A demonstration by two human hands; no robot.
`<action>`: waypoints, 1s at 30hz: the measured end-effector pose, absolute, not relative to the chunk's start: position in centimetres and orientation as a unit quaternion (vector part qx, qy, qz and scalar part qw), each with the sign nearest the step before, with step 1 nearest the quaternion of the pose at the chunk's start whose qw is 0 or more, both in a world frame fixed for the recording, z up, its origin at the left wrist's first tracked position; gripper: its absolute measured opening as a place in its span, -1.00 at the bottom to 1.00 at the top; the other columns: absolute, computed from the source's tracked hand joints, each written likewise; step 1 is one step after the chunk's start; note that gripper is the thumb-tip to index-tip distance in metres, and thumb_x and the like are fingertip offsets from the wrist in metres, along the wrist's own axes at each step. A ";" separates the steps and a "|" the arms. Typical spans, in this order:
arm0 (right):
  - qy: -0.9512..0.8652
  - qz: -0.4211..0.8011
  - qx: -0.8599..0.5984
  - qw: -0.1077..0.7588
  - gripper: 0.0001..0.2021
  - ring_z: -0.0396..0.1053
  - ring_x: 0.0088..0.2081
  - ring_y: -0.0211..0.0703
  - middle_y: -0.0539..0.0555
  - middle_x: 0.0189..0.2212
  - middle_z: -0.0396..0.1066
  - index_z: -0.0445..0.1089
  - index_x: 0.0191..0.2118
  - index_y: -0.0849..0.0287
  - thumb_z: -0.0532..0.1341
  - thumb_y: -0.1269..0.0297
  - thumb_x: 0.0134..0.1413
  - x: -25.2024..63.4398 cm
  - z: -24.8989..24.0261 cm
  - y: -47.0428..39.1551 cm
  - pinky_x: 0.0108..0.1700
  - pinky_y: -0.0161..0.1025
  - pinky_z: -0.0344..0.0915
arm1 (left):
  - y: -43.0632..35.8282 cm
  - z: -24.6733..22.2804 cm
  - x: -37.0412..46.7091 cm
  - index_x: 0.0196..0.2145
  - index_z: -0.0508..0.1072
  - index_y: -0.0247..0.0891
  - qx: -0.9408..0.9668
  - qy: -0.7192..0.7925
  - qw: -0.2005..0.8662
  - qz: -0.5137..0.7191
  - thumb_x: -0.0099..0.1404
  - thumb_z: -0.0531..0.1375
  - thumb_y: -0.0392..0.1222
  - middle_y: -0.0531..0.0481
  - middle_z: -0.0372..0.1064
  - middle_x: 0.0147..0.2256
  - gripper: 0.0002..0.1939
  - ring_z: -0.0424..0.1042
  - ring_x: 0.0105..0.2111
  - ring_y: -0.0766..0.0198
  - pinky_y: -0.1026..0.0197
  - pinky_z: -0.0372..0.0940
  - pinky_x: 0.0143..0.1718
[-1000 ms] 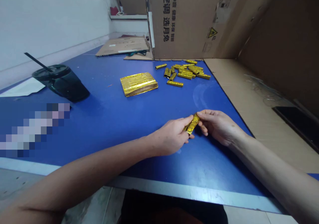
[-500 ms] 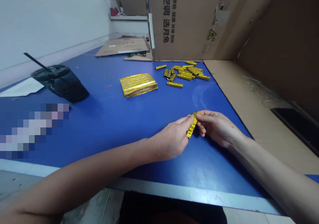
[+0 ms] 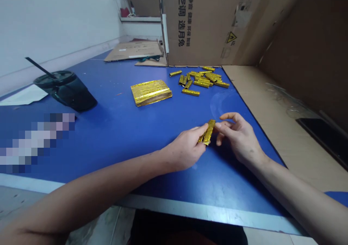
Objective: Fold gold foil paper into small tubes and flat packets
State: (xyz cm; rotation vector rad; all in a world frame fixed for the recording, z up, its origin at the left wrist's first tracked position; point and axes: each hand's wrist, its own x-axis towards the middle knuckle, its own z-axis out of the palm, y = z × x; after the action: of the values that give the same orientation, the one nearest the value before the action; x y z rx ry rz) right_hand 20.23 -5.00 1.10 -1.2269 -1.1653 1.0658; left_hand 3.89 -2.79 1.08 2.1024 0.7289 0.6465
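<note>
My left hand (image 3: 185, 148) is closed on a folded gold foil paper (image 3: 209, 132), gripping it by its left side between thumb and fingers. The paper is a narrow strip with a crease down it, and its two sides stand slightly apart. At its right edge is my right hand (image 3: 241, 136), fingers spread and curved; the thumb tip is beside the paper, and I cannot tell whether it touches. Farther off lies a stack of flat gold foil paper (image 3: 150, 92). To its right is a loose pile of folded gold strips (image 3: 202, 81).
A dark cup with a straw (image 3: 70, 90) stands at the left on the blue table (image 3: 114, 136), near a white sheet (image 3: 25, 94). A large cardboard box (image 3: 206, 27) walls off the back. Flat cardboard (image 3: 274, 118) lies along the right, with a black object (image 3: 323, 138) on it.
My right hand has let go of the paper's top and its fingers have spread, moving slightly right. The folded paper has opened a little in my left hand.
</note>
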 end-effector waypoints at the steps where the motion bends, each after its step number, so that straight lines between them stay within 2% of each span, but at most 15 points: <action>1: -0.533 0.417 -0.515 0.527 -0.72 0.26 -0.65 -0.33 -0.10 -0.57 0.31 0.17 -0.28 0.12 0.25 0.20 -0.12 20.2 1.1 -5.2 -0.58 -0.33 0.20 | -2.7 0.9 3.9 0.09 0.16 -0.25 0.819 0.297 0.413 0.264 0.16 -0.04 -0.40 -0.07 0.33 -0.10 -0.50 0.35 -0.13 0.21 0.11 0.25 -0.09; 5: -0.706 0.268 -0.506 0.417 -0.72 0.28 -0.47 -0.30 0.04 -0.34 0.31 0.31 -0.17 0.14 0.21 0.18 -0.04 20.1 1.3 -6.0 -0.41 -0.29 0.26 | -2.3 0.7 4.0 0.09 0.16 -0.35 0.790 0.320 0.428 0.300 0.17 0.00 -0.34 -0.13 0.26 -0.01 -0.51 0.27 -0.02 0.18 0.10 0.17 0.01; 8: -0.754 0.203 -0.495 0.382 -0.64 0.28 -0.43 -0.27 0.07 -0.31 0.28 0.30 -0.07 0.12 0.20 0.17 -0.03 20.3 1.3 -6.2 -0.35 -0.25 0.28 | -2.2 0.7 4.0 0.12 0.10 -0.42 0.787 0.331 0.419 0.309 0.17 0.01 -0.33 -0.18 0.17 0.06 -0.47 0.19 0.05 0.19 0.12 0.09 0.08; 13: -0.768 0.164 -0.489 0.379 -0.64 0.29 -0.37 -0.23 0.10 -0.29 0.27 0.31 -0.06 0.13 0.18 0.17 0.00 20.3 1.1 -6.0 -0.33 -0.22 0.31 | -2.2 0.5 3.8 0.12 0.10 -0.39 0.803 0.328 0.392 0.307 0.18 -0.02 -0.35 -0.16 0.16 0.08 -0.48 0.18 0.06 0.19 0.13 0.08 0.09; 18: -0.762 0.117 -0.497 0.398 -0.70 0.30 -0.18 -0.10 0.14 -0.18 0.25 0.35 -0.12 0.10 0.18 0.18 -0.01 20.1 1.3 -6.1 -0.13 -0.09 0.29 | -2.4 0.9 3.7 0.10 0.14 -0.34 0.808 0.334 0.381 0.300 0.19 -0.03 -0.34 -0.11 0.22 0.04 -0.51 0.23 0.02 0.18 0.13 0.13 0.05; 21: -0.756 0.126 -0.497 0.408 -0.76 0.30 -0.15 -0.10 0.16 -0.13 0.24 0.36 -0.16 0.12 0.17 0.23 0.01 20.1 1.2 -6.0 -0.10 -0.08 0.29 | -2.4 1.0 3.8 0.10 0.15 -0.37 0.803 0.335 0.394 0.296 0.20 -0.04 -0.33 -0.11 0.29 -0.03 -0.52 0.27 -0.03 0.19 0.13 0.17 0.01; 30: -0.756 0.153 -0.470 0.429 -0.88 0.31 -0.13 -0.12 0.11 -0.23 0.33 0.37 -0.27 0.11 0.15 0.30 0.04 20.0 0.8 -5.7 -0.06 -0.10 0.25 | -2.1 0.5 3.9 0.03 0.27 -0.28 0.759 0.295 0.469 0.342 0.23 -0.05 -0.34 -0.02 0.35 -0.08 -0.59 0.35 -0.12 0.26 0.19 0.26 -0.07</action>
State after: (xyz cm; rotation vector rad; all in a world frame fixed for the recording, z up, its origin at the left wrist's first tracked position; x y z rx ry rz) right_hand 20.05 -5.70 0.81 -1.1742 -1.8871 0.3831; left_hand 3.95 -2.08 0.47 1.8611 0.7226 0.8390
